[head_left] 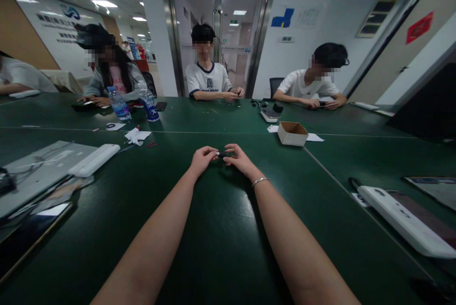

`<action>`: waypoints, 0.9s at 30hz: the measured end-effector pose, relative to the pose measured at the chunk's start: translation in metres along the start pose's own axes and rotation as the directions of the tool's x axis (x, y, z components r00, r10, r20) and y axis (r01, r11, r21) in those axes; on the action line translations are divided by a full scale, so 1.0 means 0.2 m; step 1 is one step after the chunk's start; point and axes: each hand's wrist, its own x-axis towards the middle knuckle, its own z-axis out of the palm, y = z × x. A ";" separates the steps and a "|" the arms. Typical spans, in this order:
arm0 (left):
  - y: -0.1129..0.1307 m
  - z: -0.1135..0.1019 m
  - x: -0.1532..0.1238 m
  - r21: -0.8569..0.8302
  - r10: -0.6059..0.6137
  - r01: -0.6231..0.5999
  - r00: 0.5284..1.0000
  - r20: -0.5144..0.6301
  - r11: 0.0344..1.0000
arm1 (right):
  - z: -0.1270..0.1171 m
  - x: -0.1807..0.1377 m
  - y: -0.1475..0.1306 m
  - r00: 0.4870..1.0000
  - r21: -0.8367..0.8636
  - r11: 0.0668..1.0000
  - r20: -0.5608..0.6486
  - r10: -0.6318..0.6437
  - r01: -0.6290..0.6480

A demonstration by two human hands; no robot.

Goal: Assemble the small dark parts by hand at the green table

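Both my arms reach forward over the dark green table [221, 229]. My left hand [202, 158] and my right hand [239, 158] meet in the middle, fingers curled, pinching the two ends of a small dark object [223, 154] just above the tabletop. A thin bracelet [260, 181] circles my right wrist. What the object is cannot be made out at this size.
A small open cardboard box [292, 133] stands ahead to the right, on white papers. Two water bottles [148, 104] stand at back left. White power strips lie at left [93, 159] and right [402, 214]. Several people sit along the far edge, hands on the table.
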 end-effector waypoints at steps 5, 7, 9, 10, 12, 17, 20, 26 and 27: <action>0.02 0.00 -0.01 0.003 -0.001 0.001 1.000 -0.002 1.000 | 0.00 0.00 -0.01 0.999 -0.016 1.000 0.033 0.020 -0.020; 0.02 0.00 -0.01 0.006 -0.004 0.005 1.000 -0.005 1.000 | 0.00 0.00 -0.01 1.000 -0.006 1.000 0.023 -0.006 0.006; 0.01 0.00 -0.01 0.003 -0.005 0.005 1.000 -0.001 1.000 | 0.00 0.00 -0.01 1.000 -0.021 1.000 0.004 0.015 -0.015; 0.01 0.00 -0.01 0.001 -0.005 0.005 1.000 0.001 1.000 | 0.00 0.00 0.00 0.999 -0.033 0.999 0.004 0.032 -0.032; 0.01 0.00 0.00 0.001 -0.003 0.003 1.000 0.004 1.000 | 0.00 0.00 0.00 0.999 -0.048 0.998 0.018 0.037 -0.036; 0.01 0.00 0.00 0.000 -0.001 0.001 1.000 0.009 1.000 | 0.00 0.00 -0.01 1.000 -0.043 0.999 0.008 0.020 -0.020; 0.00 0.00 0.00 -0.001 0.000 0.000 1.000 0.006 1.000 | 0.00 0.00 -0.01 0.999 -0.062 0.998 0.024 0.034 -0.032; 0.00 0.00 0.00 -0.014 -0.010 0.010 1.000 0.011 1.000 | 0.00 0.00 0.00 0.999 -0.058 0.998 0.009 0.040 -0.039; 0.00 0.00 0.00 -0.006 -0.008 0.008 1.000 0.019 1.000 | 0.00 0.00 0.00 0.999 -0.055 0.998 0.016 0.044 -0.043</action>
